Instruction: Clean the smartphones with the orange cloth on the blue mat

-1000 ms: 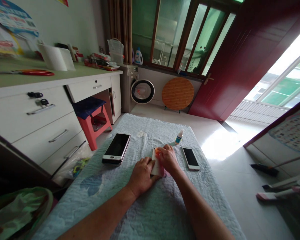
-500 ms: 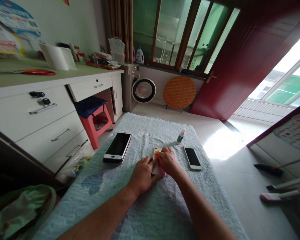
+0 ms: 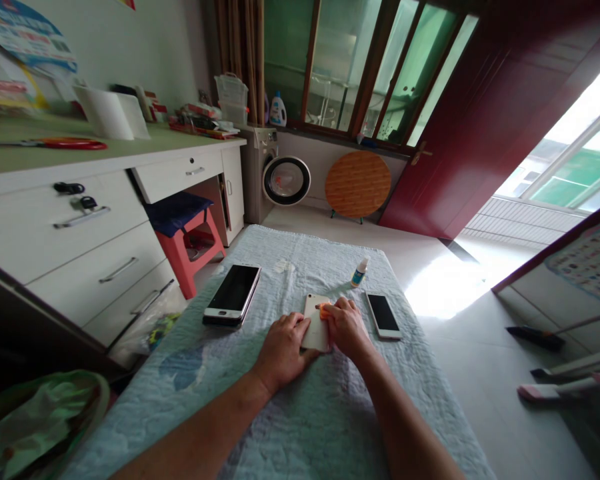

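A pale smartphone (image 3: 312, 333) lies back side up on the cloth-covered table. My left hand (image 3: 283, 347) grips its left edge and lower corner, fingers on the rim and thumb below. Pressed on the phone's upper right part is an orange cloth (image 3: 325, 311), pinched in the fingers of my right hand (image 3: 349, 327). A small spray bottle (image 3: 359, 273) stands upright beyond that hand. Farther right lies a white phone (image 3: 384, 315) with its dark screen up. On the left, a larger white phone (image 3: 233, 291) rests on top of another dark one.
The quilted light-blue cloth (image 3: 300, 413) covers the table. A pink stool (image 3: 190, 247) and a white desk (image 3: 95, 247) stand at the left. A green bin (image 3: 100, 393) sits low at the left front. Behind are an open washing machine door (image 3: 287, 181) and a round wooden tabletop (image 3: 358, 184).
My right hand has moved right with the orange cloth, from the phone's upper middle toward its right edge. More of the phone's back shows. My left hand keeps its hold.
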Demonstrator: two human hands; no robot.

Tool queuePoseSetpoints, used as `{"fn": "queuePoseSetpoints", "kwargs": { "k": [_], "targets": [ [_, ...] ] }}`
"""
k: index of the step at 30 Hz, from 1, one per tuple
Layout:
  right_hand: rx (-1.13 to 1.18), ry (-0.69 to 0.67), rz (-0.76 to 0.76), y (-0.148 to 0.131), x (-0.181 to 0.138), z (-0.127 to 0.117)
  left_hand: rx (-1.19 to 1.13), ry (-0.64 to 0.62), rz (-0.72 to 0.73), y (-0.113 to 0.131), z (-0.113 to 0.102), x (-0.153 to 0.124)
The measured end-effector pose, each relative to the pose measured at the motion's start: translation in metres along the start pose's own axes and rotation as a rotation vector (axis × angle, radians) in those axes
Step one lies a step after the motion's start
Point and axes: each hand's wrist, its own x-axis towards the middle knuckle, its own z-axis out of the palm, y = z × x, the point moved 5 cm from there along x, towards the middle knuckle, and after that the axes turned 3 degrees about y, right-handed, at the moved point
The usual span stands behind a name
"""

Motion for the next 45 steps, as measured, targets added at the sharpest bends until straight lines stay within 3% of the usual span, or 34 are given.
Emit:
{"fn": "queuePoseSetpoints", "kwargs": {
  "k": [10,20,25,28,36,41,45],
  "targets": [
    [0.011,-0.047,-0.112,-0.018,-0.003,-0.001,0.002,-0.002,0.011,0.000,0.000,0.000],
    [0.228,-0.329,-0.295,-0.030,-0.022,-0.021,0.003,0.006,0.006,0.001,-0.002,0.000],
    [0.323,-0.435,-0.309,-0.023,-0.022,-0.029,-0.002,-0.010,-0.004,0.002,-0.003,0.000],
    [0.293,-0.383,-0.277,-0.014,-0.019,-0.028,0.005,-0.018,-0.008,0.001,-0.002,0.000],
    [0.135,-0.075,-0.062,0.010,-0.005,-0.009,0.017,-0.019,0.001,0.001,-0.001,0.001],
    [0.033,-0.061,0.009,0.006,-0.001,-0.006,0.021,-0.018,-0.005,0.002,-0.003,0.001],
    [0.019,-0.099,-0.044,-0.003,-0.004,-0.009,0.020,-0.026,-0.003,0.002,-0.002,0.001]
  ]
}}
